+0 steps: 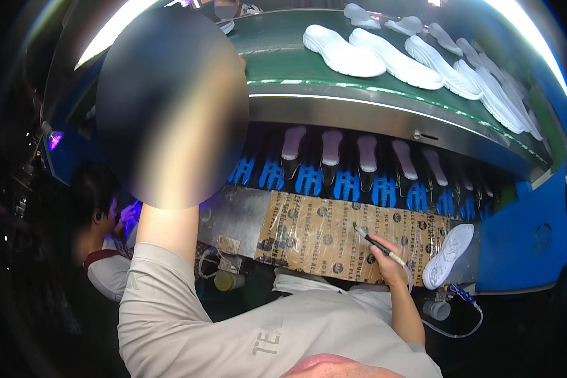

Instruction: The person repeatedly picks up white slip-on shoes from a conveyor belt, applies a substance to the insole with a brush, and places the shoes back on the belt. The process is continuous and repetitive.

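Observation:
My right hand (pixel 392 266) is closed around a brush (pixel 373 241) with a black handle and a pale tip. A thin clear tube runs from its rear end. The brush is over the brown printed sheet (pixel 309 236) covering the work ledge. Just right of that hand lies a white shoe sole (pixel 448 255), its patterned hollow side up. My left arm (pixel 167 230) reaches far forward toward the green conveyor belt (pixel 277 57). A dark blurred patch hides my left hand, so its fingers and anything in them cannot be made out.
Several white soles (pixel 397 60) rest on the raised belt, mostly toward the right. Below its metal edge, pinkish soles (pixel 366 154) stand in a row above blue holders (pixel 346 184). Small cups (pixel 436 309) hang under the ledge. A co-worker (pixel 104 233) is at the left.

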Demonstrator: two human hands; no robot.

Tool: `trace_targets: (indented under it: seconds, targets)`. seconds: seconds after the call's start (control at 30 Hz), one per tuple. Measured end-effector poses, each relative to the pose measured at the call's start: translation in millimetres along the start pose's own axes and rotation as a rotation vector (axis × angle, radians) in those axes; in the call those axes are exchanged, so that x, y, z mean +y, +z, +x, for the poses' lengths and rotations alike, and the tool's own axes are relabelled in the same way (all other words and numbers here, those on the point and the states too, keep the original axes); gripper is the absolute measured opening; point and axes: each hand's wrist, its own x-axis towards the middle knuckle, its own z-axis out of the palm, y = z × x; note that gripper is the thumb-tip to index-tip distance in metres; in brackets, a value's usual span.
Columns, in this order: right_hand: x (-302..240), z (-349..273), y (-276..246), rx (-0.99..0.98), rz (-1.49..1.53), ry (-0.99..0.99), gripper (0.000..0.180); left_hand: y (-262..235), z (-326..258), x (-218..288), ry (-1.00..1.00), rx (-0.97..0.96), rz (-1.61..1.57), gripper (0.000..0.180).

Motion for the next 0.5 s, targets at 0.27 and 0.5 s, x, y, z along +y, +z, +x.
trace_targets:
  seconds: [0.27, 0.5]
  targets:
    - [37, 16, 23, 0.073, -0.088, -0.080, 0.033, 20, 77, -93, -0.540, 0.238, -0.074, 0.046]
    - [31, 11, 14, 0.015, -0.058, 0.004, 0.035, 66, 151, -178, -0.448, 0.077, 0.292, 0.060]
